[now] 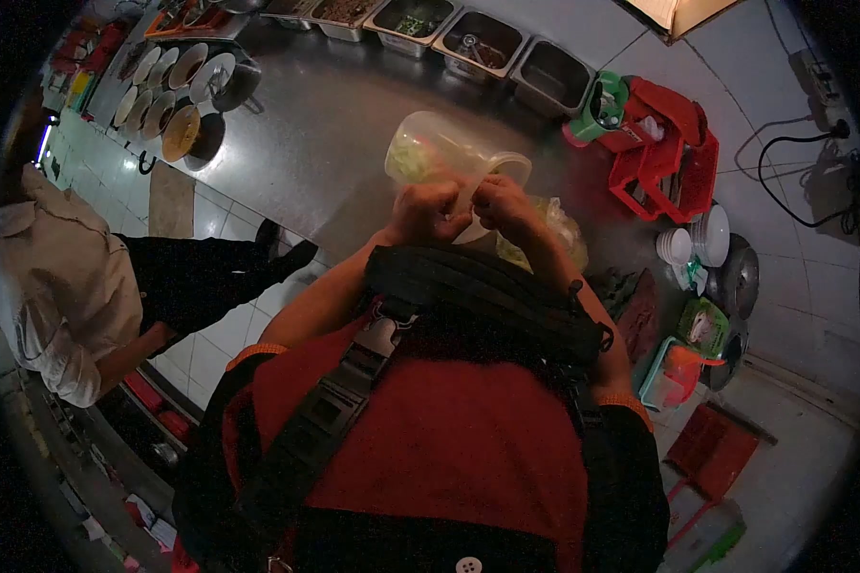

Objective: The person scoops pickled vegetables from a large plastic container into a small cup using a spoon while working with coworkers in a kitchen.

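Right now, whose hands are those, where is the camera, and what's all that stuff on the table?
There's no robot here! A person wears a camera on their head. It looks down, so you see their own red and black clothes, plus their left hand and right hand. Both hands have curled fingers, right by a cloudy plastic container with something pale green inside. I can't tell exactly what they pinch.

The shiny metal table also has bowls at the left and metal pans along the far edge. Another person is at the left side.
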The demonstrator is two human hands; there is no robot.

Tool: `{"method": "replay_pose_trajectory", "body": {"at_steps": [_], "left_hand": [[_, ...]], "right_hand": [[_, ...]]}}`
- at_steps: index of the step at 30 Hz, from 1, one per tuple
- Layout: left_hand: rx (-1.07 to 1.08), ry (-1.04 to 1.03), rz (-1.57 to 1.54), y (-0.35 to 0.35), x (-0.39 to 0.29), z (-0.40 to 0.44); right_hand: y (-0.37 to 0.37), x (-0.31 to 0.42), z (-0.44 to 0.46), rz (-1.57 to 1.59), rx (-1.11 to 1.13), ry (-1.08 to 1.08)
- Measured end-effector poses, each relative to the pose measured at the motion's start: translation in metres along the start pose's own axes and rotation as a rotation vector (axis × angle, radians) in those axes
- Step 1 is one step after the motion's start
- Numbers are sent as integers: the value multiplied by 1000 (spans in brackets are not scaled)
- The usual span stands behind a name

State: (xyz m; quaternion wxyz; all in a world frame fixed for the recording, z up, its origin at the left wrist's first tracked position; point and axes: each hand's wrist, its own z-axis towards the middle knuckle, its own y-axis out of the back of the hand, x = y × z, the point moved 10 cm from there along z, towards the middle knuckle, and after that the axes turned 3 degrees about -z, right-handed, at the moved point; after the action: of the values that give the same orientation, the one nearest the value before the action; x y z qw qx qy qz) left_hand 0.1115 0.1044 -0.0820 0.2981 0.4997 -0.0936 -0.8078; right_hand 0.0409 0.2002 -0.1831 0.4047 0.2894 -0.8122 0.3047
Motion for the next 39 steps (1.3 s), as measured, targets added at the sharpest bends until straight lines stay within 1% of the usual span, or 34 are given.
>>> {"method": "replay_pose_trajectory", "body": {"at_steps": [4,6,7,9,10,12,19,21,25,28,30,31,33,37,39], "left_hand": [[-11,52,-18,8,8,2],[-42,32,9,18,3,5],[-45,32,9,21,0,6],[-80,104,-19,29,3,7],[-83,103,-18,30,5,6],[-98,167,-12,32,18,5],[-120,182,-14,39,19,-2],[-115,231,-3,40,21,-5],[-99,229,28,41,21,-11],[-77,228,14,37,20,-14],[-88,157,64,38,11,-12],[-90,153,63,39,8,-12],[-71,257,46,39,13,-15],[-105,229,54,44,15,-21],[-91,227,38,43,15,-23]], "right_hand": [[-12,18,-15,72,12,-5],[-12,23,-21,119,-55,-24],[-11,24,-23,116,-54,-24],[-13,31,-25,93,-3,9],[-14,33,-27,90,-1,10],[-16,41,-34,86,-13,24],[-19,58,-50,62,-38,39],[-22,59,-54,98,-32,40],[-24,65,-59,96,-33,48],[-19,71,-62,96,-67,9],[-19,72,-61,117,-44,-44],[-19,77,-61,115,-45,-41],[-19,81,-63,77,-74,-85],[-20,88,-61,88,-48,-121],[-17,93,-62,95,-88,-113]]}}
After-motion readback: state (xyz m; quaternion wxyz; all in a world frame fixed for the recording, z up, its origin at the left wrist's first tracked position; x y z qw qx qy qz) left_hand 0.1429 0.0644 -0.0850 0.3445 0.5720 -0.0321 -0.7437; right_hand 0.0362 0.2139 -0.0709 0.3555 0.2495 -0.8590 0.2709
